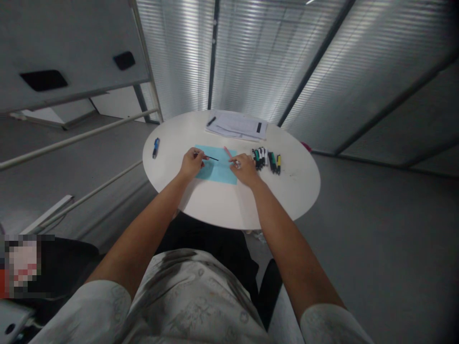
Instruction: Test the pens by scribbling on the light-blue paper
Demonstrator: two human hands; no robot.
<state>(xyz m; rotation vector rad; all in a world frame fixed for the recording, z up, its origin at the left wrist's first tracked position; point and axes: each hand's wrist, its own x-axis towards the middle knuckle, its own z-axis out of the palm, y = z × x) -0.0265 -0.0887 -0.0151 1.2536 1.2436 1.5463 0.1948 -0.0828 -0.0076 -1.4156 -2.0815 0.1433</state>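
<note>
Head view: left hand [191, 163] holds black pen [211, 158] pointing right.

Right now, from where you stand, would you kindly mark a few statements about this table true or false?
1. The left hand holds a thin black item over a light blue sheet. True.
2. The markers lie to the left of the sheet. False: they lie to its right, beside the right hand.
3. A black pen lies at the edge of the loose papers beyond the sheet. True.
4. The blue pen stands in a cup. False: it lies on the white table.
</note>
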